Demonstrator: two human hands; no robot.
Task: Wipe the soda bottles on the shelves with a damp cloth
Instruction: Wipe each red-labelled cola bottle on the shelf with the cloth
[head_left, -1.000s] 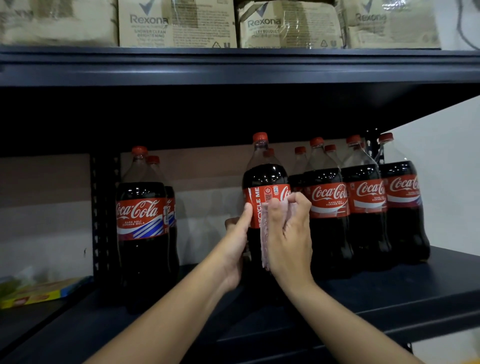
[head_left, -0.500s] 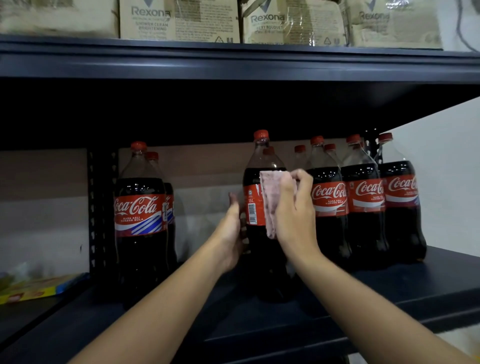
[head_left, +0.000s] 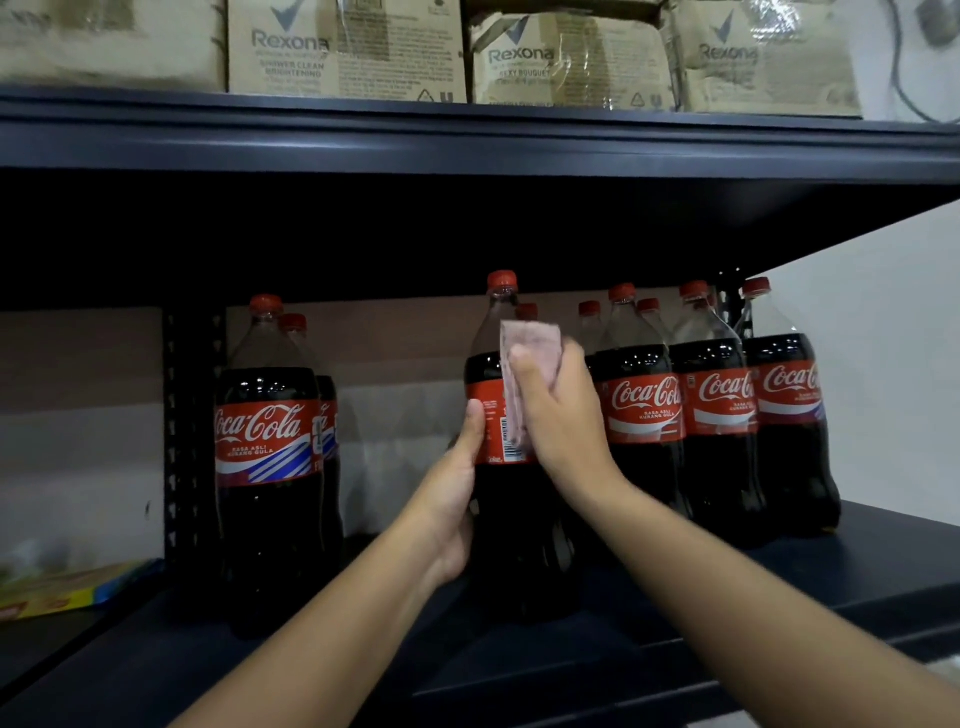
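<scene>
A large cola bottle with a red cap stands upright near the front middle of the dark shelf. My left hand grips its left side just below the red label. My right hand presses a pale pink cloth against the bottle's shoulder and label. Several more cola bottles stand in a group to the right. Two others stand one behind the other at the left.
The shelf above hangs low over the bottle caps and carries several brown Rexona cartons. A perforated upright post stands left of the bottles. A yellow and blue flat pack lies at far left. A white wall closes the right side.
My right hand slid the cloth upward from the label to the bottle's shoulder. The bottle turned, its barcode now facing me. My left hand stayed on the bottle's left side.
</scene>
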